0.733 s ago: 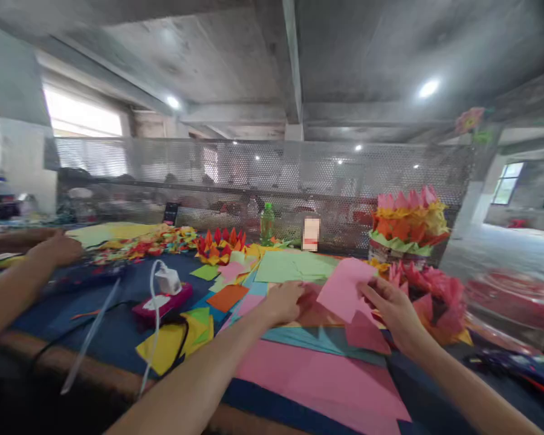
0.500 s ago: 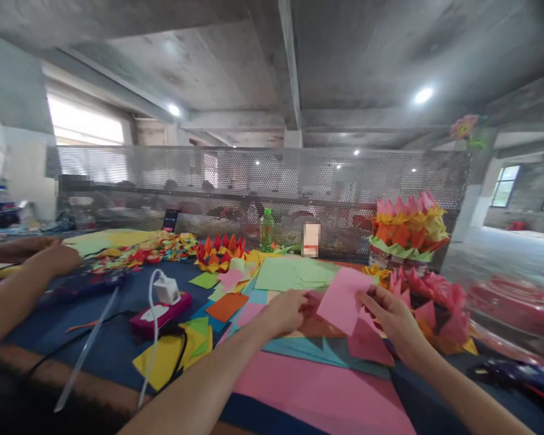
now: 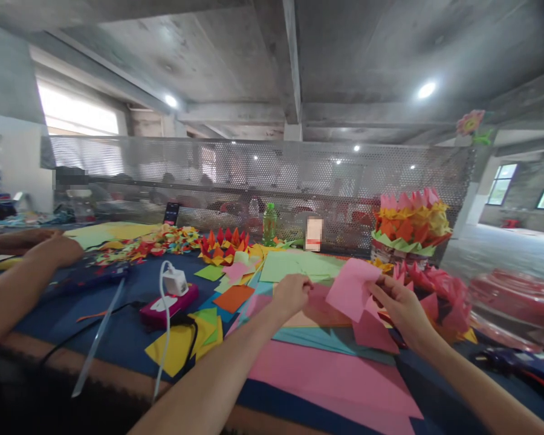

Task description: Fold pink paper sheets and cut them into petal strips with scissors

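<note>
My right hand (image 3: 399, 308) pinches a pink square of paper (image 3: 351, 289) and holds it tilted above the table. My left hand (image 3: 292, 294) is curled, its fingers resting on a darker pink sheet (image 3: 324, 305) lying on the paper stack; whether it grips anything I cannot make out. Below both hands lie a teal sheet (image 3: 330, 339) and a large pink sheet (image 3: 326, 377) on the blue table cover (image 3: 113, 329).
A pink paper flower (image 3: 435, 296) and a tall layered paper flower (image 3: 410, 223) stand at the right. A charger on a magenta power bank (image 3: 170, 296) with a cable, loose coloured squares, a green bottle (image 3: 269, 223) and a mesh screen are beyond. Another person's arm (image 3: 22, 272) is at the left.
My right hand has lifted the pink square slightly and my left hand has curled more tightly on the sheet beneath. The view has shifted a little.
</note>
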Motion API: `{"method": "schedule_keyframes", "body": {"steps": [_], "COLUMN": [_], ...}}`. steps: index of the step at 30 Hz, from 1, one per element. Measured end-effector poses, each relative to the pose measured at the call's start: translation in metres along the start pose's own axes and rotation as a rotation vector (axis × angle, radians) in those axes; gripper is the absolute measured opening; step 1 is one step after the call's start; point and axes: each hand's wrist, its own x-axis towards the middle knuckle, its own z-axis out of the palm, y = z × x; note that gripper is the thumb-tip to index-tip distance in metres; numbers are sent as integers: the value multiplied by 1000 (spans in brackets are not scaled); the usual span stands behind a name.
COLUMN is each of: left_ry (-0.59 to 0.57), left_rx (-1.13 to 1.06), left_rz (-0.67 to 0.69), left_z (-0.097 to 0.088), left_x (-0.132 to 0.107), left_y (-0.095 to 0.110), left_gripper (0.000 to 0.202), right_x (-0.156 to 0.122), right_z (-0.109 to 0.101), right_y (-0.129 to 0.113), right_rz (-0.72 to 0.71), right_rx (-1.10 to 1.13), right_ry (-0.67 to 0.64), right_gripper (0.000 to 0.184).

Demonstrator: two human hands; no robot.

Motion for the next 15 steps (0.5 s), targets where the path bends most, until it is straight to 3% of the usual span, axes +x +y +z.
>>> {"method": "schedule_keyframes", "body": {"steps": [3, 10, 15], "left_ry": [101, 77, -6], "left_rx": [148, 339, 292], "left_rz": [-69, -71, -126], "left_z": [2, 15, 13], "left_x": [0, 0, 0], "left_y": [-3, 5, 9], "left_gripper": [26, 45, 36], "right_x": [8, 41, 41], "right_z": [0, 15, 38], "right_y": [-8, -38, -30], "right_rz": [-36, 10, -4], "right_rx": [76, 154, 165], "right_ry": [54, 131, 120], "right_gripper": [26, 23, 22]}}
